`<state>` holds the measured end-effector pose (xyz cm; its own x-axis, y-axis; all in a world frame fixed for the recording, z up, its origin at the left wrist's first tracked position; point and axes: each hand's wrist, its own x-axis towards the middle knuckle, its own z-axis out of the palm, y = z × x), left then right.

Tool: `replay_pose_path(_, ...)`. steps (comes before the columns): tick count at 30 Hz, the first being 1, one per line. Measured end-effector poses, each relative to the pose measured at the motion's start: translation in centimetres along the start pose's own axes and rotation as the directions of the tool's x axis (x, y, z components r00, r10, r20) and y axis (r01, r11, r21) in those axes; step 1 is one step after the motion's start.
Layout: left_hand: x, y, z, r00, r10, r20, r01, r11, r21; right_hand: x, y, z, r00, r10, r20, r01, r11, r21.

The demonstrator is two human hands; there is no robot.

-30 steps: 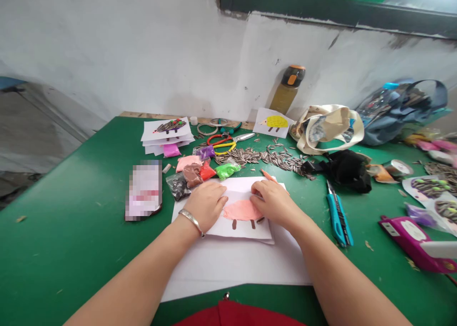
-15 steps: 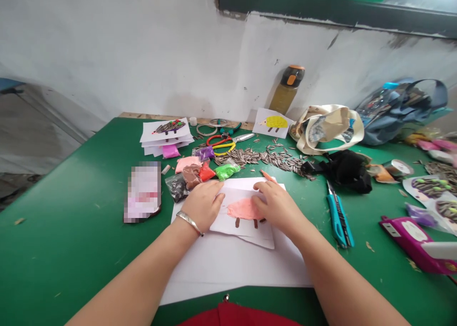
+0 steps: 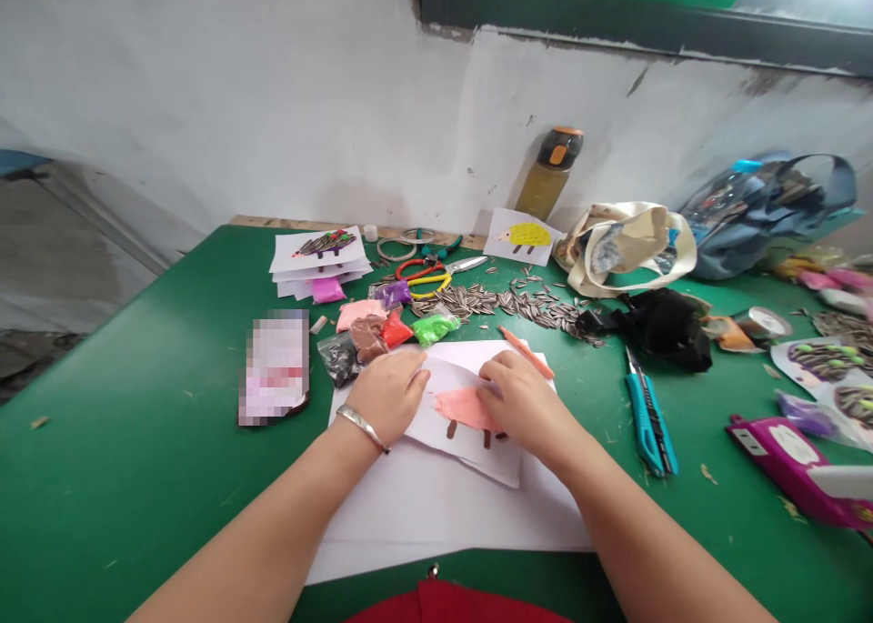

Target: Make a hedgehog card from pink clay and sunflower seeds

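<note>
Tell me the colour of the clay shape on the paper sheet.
The clay shape is salmon pink, best seen in the head view.

Left hand [image 3: 387, 396] palm down, lying flat, right hand [image 3: 524, 403] palm down, slightly curled

no legible text, brand or number in view. item: pixelated card [image 3: 275, 366], left of centre, printing blurred beyond reading. item: magenta case [image 3: 784, 459], lower right of the frame, carrying a pale oval label [image 3: 792, 444], its marks too small to read.
</note>
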<state>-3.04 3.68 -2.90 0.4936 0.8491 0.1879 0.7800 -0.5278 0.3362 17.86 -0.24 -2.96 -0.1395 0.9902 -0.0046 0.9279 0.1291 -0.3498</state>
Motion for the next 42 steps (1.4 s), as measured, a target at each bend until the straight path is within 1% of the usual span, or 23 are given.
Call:
replay_pose_path(3,0.0,0.0,-0.2,1.0,-0.022,0.009,0.022,0.999,-0.034,-0.3,0.2,0.2,1.0,-0.001,-0.012,0.002,1.0,0.017)
replay_pose_path(6,0.0,0.0,-0.3,0.999,-0.032,0.018,0.033,0.998,-0.05,-0.5,0.2,-0.1,1.0,0.026,0.006,-0.026,0.999,0.032)
replay_pose_path(13,0.0,0.0,-0.6,0.996,-0.083,0.025,0.084,0.995,-0.051,-0.6,0.2,-1.7,0.997,0.055,0.052,-0.056,0.998,0.006)
replay_pose_path(16,-0.1,0.2,-0.9,0.992,-0.122,0.036,0.124,0.99,-0.064,-1.2,0.4,-2.5,0.993,0.081,0.087,-0.081,0.997,-0.004)
replay_pose_path(19,-0.1,0.5,-1.1,0.983,-0.171,0.071,0.177,0.981,-0.075,-1.7,0.5,-3.1,0.984,0.114,0.134,-0.119,0.993,0.025)
replay_pose_path(22,0.0,0.6,-1.2,0.973,-0.21,0.1,0.218,0.972,-0.082,-1.7,0.4,-3.0,0.978,0.13,0.165,-0.142,0.988,0.061)
replay_pose_path(25,0.1,0.6,-1.1,0.966,-0.228,0.125,0.24,0.966,-0.092,-1.4,0.6,-2.6,0.973,0.127,0.191,-0.143,0.987,0.074)
replay_pose_path(28,0.2,0.7,-1.2,0.95,-0.262,0.168,0.282,0.954,-0.106,-0.9,1.0,-2.0,0.974,0.124,0.19,-0.145,0.985,0.097)
replay_pose_path(31,0.3,0.8,-1.4,0.929,-0.306,0.208,0.338,0.93,-0.145,-0.7,1.3,-1.6,0.985,0.096,0.141,-0.117,0.981,0.151)
replay_pose_path(34,0.3,1.0,-1.6,0.908,-0.345,0.236,0.393,0.896,-0.205,-0.5,1.4,-1.5,0.995,0.073,0.064,-0.086,0.97,0.228)
replay_pose_path(37,0.3,1.0,-1.6,0.876,-0.392,0.281,0.469,0.827,-0.309,0.0,1.7,-1.1,0.997,0.062,-0.034,-0.05,0.955,0.292)
replay_pose_path(40,0.3,0.8,-1.4,0.841,-0.421,0.339,0.537,0.728,-0.426,0.9,2.2,-0.3,0.985,0.017,-0.169,0.042,0.94,0.338)
replay_pose_path(42,0.4,0.6,-1.3,0.834,-0.424,0.353,0.549,0.702,-0.454,1.5,2.5,0.4,0.966,-0.042,-0.254,0.132,0.928,0.347)
